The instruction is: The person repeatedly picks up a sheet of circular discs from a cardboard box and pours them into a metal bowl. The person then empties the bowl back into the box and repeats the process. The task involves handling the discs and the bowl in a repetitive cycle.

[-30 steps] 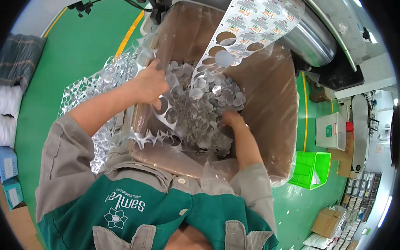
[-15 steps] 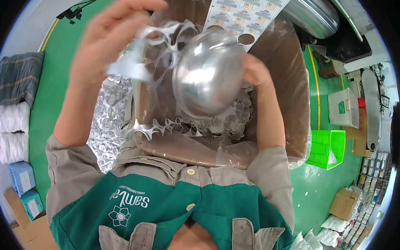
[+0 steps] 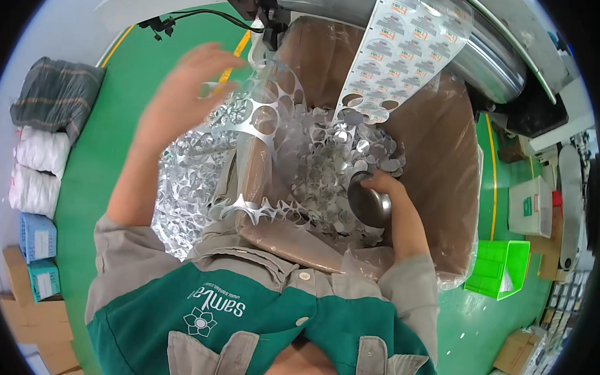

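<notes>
My right hand (image 3: pixel 383 182) is closed on the rim of a shiny metal bowl (image 3: pixel 371 204), which is tipped on its side low over the round silvery discs (image 3: pixel 323 188). Those discs lie loose in a large box lined with clear plastic (image 3: pixel 440 159). To the left, my left hand (image 3: pixel 187 94) is raised, somewhat blurred, its fingers apart. Close below its fingers hangs a strip of punched-out foil web (image 3: pixel 241 127) with round holes. I cannot make out whether the fingertips touch it.
A printed sheet (image 3: pixel 407 42) with holes at its lower end hangs over the box from the machine, next to a metal roller (image 3: pixel 492 65). Tangled foil scrap (image 3: pixel 188 183) is heaped left of the box. A green crate (image 3: pixel 499 267) stands on the floor at right.
The bowl has gone down and to the right, from up near the printed sheet to just above the discs, in my right hand. The foil web hangs away from the bowl now.
</notes>
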The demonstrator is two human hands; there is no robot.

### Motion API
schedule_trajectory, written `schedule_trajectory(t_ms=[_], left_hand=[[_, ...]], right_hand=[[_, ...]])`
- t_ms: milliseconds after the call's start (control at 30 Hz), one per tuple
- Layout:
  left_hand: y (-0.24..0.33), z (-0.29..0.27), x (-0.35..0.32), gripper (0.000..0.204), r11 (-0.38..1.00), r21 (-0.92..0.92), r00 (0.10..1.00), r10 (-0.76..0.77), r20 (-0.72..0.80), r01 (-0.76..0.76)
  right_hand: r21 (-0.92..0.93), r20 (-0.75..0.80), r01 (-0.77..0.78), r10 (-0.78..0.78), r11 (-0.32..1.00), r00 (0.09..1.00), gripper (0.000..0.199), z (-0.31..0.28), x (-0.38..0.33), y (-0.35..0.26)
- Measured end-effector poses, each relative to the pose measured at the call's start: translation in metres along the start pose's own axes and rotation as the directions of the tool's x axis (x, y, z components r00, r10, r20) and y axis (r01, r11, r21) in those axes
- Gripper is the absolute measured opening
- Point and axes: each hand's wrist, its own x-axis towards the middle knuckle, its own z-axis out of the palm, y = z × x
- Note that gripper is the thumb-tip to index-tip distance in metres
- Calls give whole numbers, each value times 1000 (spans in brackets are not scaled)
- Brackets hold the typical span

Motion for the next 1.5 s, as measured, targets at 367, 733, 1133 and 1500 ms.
schedule_trajectory(t_ms=[367,733,1133,1500], left_hand=[[-2,133,-18,40,913,286,841,102,532,-292],[-3,132,-13,37,918,313,827,27,562,-243],[1,98,11,20,965,-254,962,6,274,66],[-27,-93,-29,32,721,-646,772,-552,-316,251]], right_hand=[[671,-726,700,-412,-246,551,51,-167,-122,-94],[-235,96,-68,93,970,991,53,64,27,22],[716,-650,697,-328,36,685,53,-172,-120,-102],[-99,-316,-100,65,990,947,64,-23,-2,-32]])
